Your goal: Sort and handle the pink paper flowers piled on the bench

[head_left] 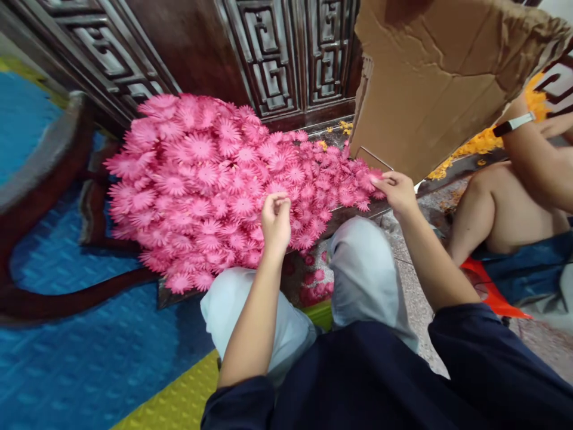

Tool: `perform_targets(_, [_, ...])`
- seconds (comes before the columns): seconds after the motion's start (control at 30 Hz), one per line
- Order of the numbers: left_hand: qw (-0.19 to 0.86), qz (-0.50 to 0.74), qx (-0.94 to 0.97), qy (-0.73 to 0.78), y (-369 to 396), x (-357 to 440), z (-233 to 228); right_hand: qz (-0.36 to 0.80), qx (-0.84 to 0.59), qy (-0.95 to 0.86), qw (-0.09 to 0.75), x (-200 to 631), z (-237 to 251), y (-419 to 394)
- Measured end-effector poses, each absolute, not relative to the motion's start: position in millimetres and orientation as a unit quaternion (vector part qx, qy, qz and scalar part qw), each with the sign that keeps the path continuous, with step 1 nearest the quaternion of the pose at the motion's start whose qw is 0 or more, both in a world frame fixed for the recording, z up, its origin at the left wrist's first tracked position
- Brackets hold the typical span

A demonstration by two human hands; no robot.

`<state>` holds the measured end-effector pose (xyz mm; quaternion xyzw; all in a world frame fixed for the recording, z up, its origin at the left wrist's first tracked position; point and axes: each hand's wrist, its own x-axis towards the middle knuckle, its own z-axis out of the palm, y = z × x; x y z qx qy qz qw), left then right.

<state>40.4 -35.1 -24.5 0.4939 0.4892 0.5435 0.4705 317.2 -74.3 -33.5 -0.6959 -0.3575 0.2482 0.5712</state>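
Observation:
A large heap of pink artificial flowers [197,179], with thin fringed petals, spreads before my knees and tapers to the right. Above its front part is my left hand [276,221], thumb and fingers pinched together; whatever may be between them is too small to make out. My right hand [400,192] reaches to the narrow right end of the heap. Its thumb and forefinger are closed on the edge of a pink flower [376,179] beside the cardboard.
A brown cardboard sheet [430,89] stands upright at the right, with yellow flowers [481,142] behind it. A person's bent leg [474,203] and wristwatched arm are beyond. Carved dark wood panels [268,60] rise behind the heap. Blue matting [89,370] lies left; loose pink flowers [316,289] lie below.

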Motion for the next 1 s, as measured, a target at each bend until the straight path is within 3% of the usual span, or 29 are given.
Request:
perform_targets(0.17, [0.486,0.537,0.568,0.391,-44.8,37.8,-7.2,0.397,-0.563,-0.457,0.563,218.0,19.1,-53.5])
perform_targets(0.33, [0.516,0.570,0.504,0.393,-39.9,32.2,-6.1,0.477,-0.501,-0.447,0.568,161.2,29.7,-52.5])
perform_targets(0.53, [0.539,0.610,0.404,0.418,-36.6,30.5,-3.9,0.598,-0.452,-0.392,0.533,156.7,19.0,-50.5])
perform_targets(0.83, [0.648,0.570,0.349,0.365,-36.4,32.9,0.9,0.678,-0.412,-0.333,0.509,161.2,12.9,-55.0])
perform_targets(1.0, [0.604,0.593,0.358,0.394,-36.1,31.2,-1.0,0.684,-0.412,-0.323,0.508,158.2,11.1,-54.6])
